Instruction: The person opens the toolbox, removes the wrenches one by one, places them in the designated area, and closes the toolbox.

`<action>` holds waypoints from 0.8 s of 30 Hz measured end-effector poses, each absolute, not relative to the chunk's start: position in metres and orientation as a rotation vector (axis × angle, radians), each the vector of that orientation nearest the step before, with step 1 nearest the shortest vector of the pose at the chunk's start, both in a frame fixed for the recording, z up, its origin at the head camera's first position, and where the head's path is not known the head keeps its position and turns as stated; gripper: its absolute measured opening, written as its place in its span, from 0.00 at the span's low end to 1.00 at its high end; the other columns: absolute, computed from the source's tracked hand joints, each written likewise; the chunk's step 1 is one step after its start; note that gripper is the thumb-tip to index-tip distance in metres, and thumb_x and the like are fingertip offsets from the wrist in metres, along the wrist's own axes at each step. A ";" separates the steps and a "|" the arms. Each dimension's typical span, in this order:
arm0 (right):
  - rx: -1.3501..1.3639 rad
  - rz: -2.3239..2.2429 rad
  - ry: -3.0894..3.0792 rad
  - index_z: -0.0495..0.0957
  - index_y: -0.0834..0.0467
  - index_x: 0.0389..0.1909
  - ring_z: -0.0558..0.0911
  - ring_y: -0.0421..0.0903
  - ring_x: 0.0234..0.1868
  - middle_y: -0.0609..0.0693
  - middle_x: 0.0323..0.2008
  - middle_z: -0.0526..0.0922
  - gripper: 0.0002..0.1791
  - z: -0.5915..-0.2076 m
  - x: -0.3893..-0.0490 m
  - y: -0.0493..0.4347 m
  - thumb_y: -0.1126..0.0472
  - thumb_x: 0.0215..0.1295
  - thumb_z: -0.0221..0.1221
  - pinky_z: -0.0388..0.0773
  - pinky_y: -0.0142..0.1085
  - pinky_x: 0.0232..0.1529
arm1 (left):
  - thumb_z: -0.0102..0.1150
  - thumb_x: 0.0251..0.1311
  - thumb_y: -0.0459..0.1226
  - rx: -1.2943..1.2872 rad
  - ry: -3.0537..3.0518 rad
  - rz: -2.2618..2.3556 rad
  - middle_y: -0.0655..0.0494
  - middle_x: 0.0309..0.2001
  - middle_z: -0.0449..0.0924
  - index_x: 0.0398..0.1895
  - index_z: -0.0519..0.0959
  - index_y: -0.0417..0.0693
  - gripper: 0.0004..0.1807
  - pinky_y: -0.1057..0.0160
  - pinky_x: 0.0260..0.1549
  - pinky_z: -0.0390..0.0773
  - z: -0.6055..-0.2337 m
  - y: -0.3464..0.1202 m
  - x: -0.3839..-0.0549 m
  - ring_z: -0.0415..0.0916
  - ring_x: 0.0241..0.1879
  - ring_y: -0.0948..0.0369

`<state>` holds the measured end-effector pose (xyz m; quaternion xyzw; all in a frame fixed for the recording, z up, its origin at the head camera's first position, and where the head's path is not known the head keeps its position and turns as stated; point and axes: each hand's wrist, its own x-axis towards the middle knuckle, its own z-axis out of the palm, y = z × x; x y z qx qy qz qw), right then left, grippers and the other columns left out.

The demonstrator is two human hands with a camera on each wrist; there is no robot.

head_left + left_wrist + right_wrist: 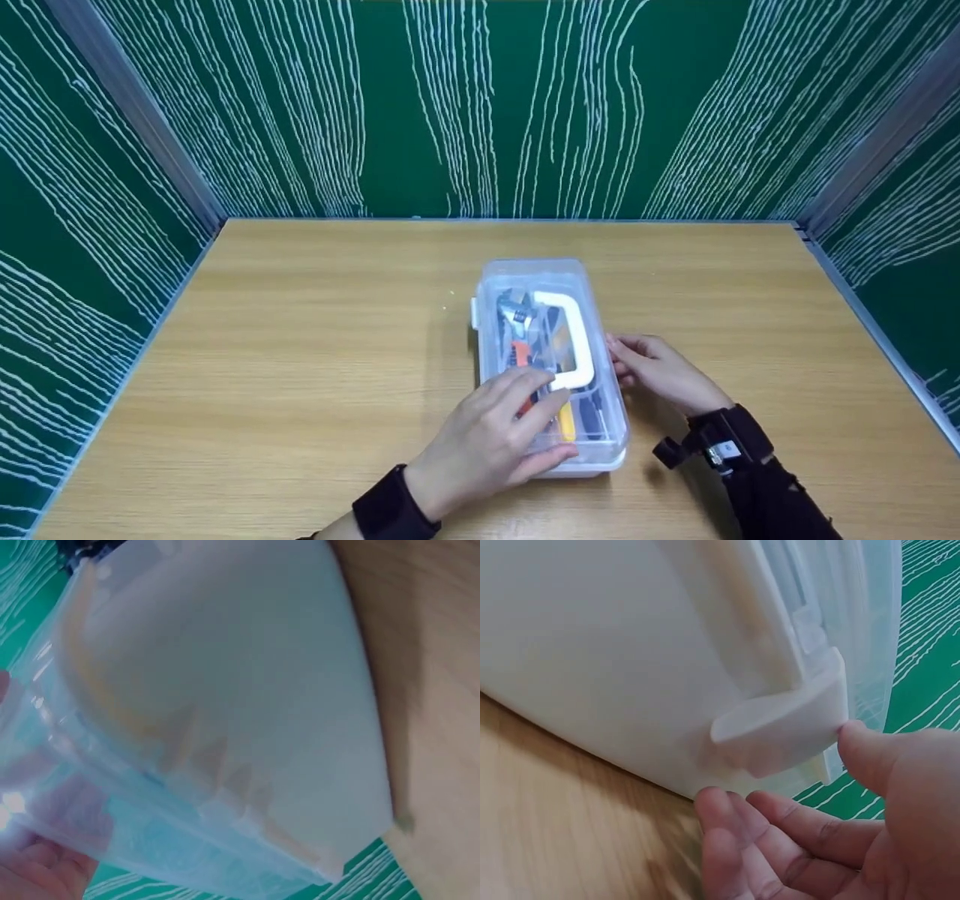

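Note:
A clear-lidded plastic toolbox [529,272] stands lengthwise on the table, its lid down. Through the lid show an adjustable wrench [517,316], an orange handle [520,351] and a yellow handle [567,424]. On top lies the white carry handle [582,341]. My left hand [499,427] rests over the near left part of the lid, fingers spread, hiding some of the tools. At the box's right side is my right hand [664,371]. In the right wrist view its thumb [870,754] touches the edge of a white latch [784,727], with bent fingers below it.
The wooden table [315,345] extends on both sides of the box. Green panels [390,112] with white wavy lines rise at the back and sides. Another white latch [475,313] sits on the box's left side. A black wrist strap with a small device [721,450] is on the right wrist.

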<state>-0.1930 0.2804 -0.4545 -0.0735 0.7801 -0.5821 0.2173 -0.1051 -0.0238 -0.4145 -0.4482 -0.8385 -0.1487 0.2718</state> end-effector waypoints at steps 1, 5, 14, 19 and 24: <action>-0.203 -1.613 2.157 0.70 0.75 0.69 0.83 0.38 0.35 0.43 0.36 0.86 0.32 -0.455 -0.193 0.280 0.48 0.87 0.48 0.85 0.32 0.42 | 0.58 0.76 0.60 -1.208 -2.259 -0.390 0.49 0.62 0.82 0.63 0.83 0.48 0.29 0.61 0.70 0.79 -0.416 -0.023 -0.105 0.81 0.64 0.55; -0.213 -1.624 2.138 0.67 0.77 0.72 0.87 0.38 0.40 0.44 0.41 0.89 0.35 -0.458 -0.194 0.280 0.47 0.88 0.47 0.88 0.32 0.47 | 0.58 0.74 0.62 -1.202 -2.261 -0.367 0.47 0.66 0.80 0.67 0.80 0.47 0.33 0.59 0.73 0.76 -0.421 -0.021 -0.105 0.78 0.68 0.54; -0.236 -1.671 2.085 0.67 0.79 0.70 0.88 0.36 0.41 0.42 0.41 0.90 0.35 -0.459 -0.195 0.279 0.48 0.88 0.46 0.88 0.30 0.45 | 0.58 0.72 0.65 -1.182 -2.237 -0.293 0.45 0.73 0.77 0.71 0.78 0.46 0.38 0.56 0.81 0.67 -0.430 -0.016 -0.107 0.74 0.75 0.53; -0.209 -1.679 2.072 0.69 0.77 0.69 0.88 0.36 0.38 0.43 0.40 0.90 0.34 -0.459 -0.195 0.280 0.46 0.88 0.47 0.88 0.30 0.43 | 0.57 0.73 0.65 -1.187 -2.243 -0.301 0.44 0.74 0.76 0.71 0.77 0.46 0.38 0.56 0.81 0.66 -0.432 -0.017 -0.108 0.73 0.76 0.52; -0.178 -1.704 2.013 0.74 0.73 0.65 0.88 0.36 0.38 0.44 0.39 0.90 0.32 -0.459 -0.195 0.279 0.45 0.87 0.49 0.89 0.31 0.45 | 0.57 0.73 0.65 -1.183 -2.228 -0.300 0.44 0.73 0.77 0.70 0.78 0.46 0.38 0.56 0.81 0.66 -0.433 -0.017 -0.109 0.74 0.75 0.52</action>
